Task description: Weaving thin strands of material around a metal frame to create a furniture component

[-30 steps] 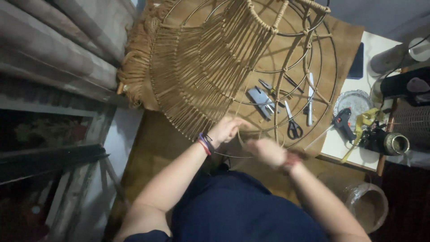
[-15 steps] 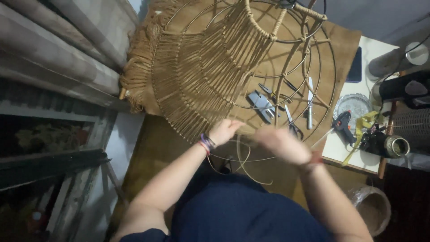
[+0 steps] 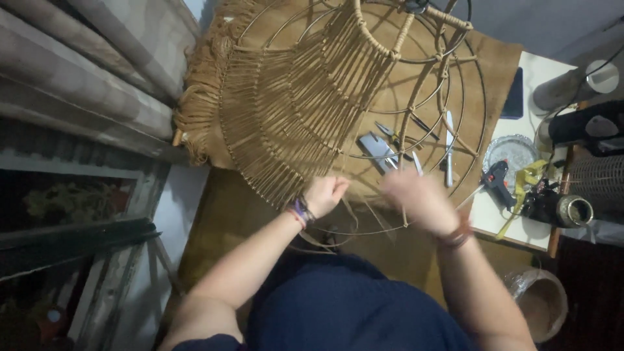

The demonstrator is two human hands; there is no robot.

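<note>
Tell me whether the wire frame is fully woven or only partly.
Partly woven. Tan strips cover the left side of the wire frame; its right side is bare wire, with tools visible through it.

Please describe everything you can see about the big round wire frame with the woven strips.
The wire frame is a large dome of thin metal rings and ribs, lying on a brown cloth-covered table. Tan flat strips, like rattan, cover its left part in tight rows; the right part is bare wire, with tools showing through. A fringe of strip ends hangs at its far left edge. The left hand grips strips at the near rim; the blurred right hand is beside it.
</note>
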